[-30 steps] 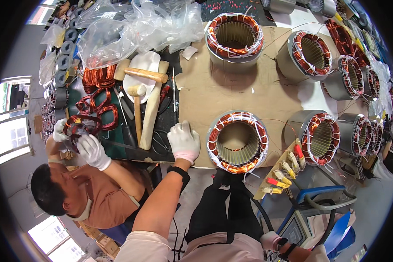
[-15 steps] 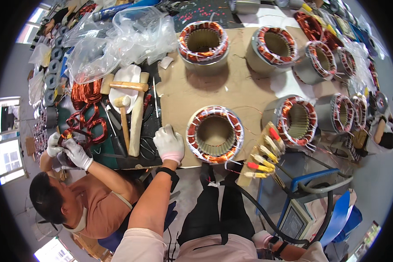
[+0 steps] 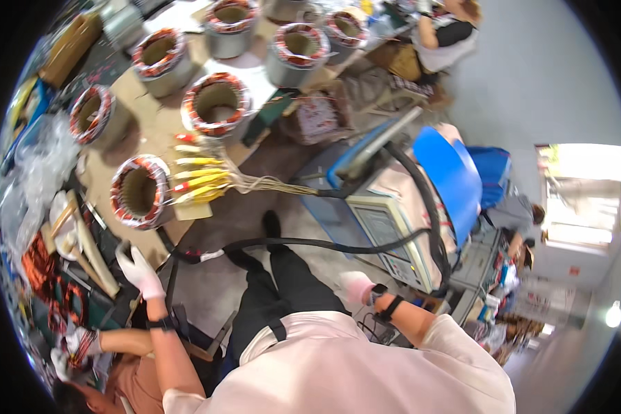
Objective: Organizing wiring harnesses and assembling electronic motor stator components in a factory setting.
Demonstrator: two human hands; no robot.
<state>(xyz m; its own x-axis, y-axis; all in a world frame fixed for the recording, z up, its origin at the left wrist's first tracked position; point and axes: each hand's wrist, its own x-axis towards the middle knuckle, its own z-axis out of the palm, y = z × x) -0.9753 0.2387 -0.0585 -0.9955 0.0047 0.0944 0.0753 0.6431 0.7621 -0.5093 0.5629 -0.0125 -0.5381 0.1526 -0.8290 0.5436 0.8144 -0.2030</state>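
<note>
My left hand [image 3: 139, 270], in a white glove, is at the table's front edge with thumb and fingers apart, holding nothing. Just beyond it stands the nearest motor stator [image 3: 160, 203], a grey cylinder ringed with copper windings and white lacing. My right hand [image 3: 357, 285], also gloved, hangs low beside my hip, in front of the testing machine [image 3: 392, 238] with its screen. Blur hides how its fingers are set. A board of red and yellow clips [image 3: 203, 181] lies beside the stator, its bundled wires running to a black cable [image 3: 317, 243] that crosses before my legs.
Several more wound stators [image 3: 217, 107] stand farther back. Wooden mallets [image 3: 90, 252], copper coils [image 3: 41, 265] and clear plastic bags [image 3: 45, 155] are at the left. A co-worker's gloved hands [image 3: 72, 348] hold coil wire at lower left. A blue sheet [image 3: 448, 183] rests on the machine.
My view has swung to the right, bringing the machine towards the middle. My left hand has lifted from its flat rest on the table edge. My right hand has moved outward from my hip.
</note>
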